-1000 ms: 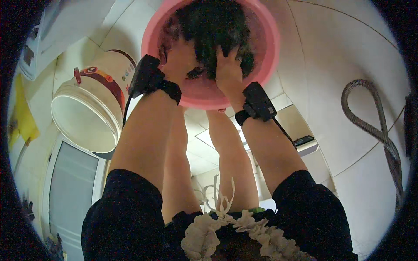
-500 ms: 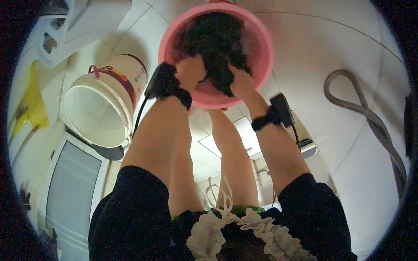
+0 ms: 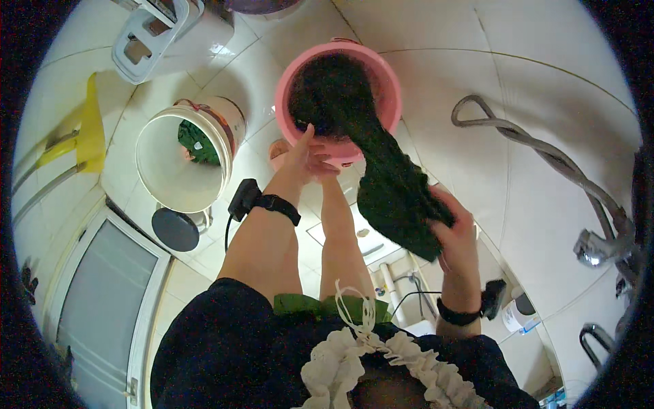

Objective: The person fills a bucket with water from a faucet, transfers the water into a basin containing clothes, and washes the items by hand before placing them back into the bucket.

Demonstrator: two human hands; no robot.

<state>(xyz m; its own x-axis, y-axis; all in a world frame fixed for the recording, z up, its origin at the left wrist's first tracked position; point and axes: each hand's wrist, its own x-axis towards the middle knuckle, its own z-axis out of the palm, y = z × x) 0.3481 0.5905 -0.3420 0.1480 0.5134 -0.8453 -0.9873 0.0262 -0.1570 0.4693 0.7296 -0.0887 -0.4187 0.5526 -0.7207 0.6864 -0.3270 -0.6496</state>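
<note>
A pink basin on the floor holds part of a wet, dark green garment. The rest of that cloth stretches over the basin's right side toward me. My right hand grips its near end, fingers wrapped round the fabric. At the basin's near rim is my left hand, open, its thumb pointing up and its fingers apart. It holds nothing. Whether it touches the rim I cannot tell.
A white bucket stands left of the basin, with green cloth inside. Beyond it are a grey-white plastic stool and a yellow thing. A grey hose and metal tap are on the right.
My right hand has drawn the garment out of the basin, toward me and to the right. My left hand has come off the cloth to the near rim. The view has shifted.
</note>
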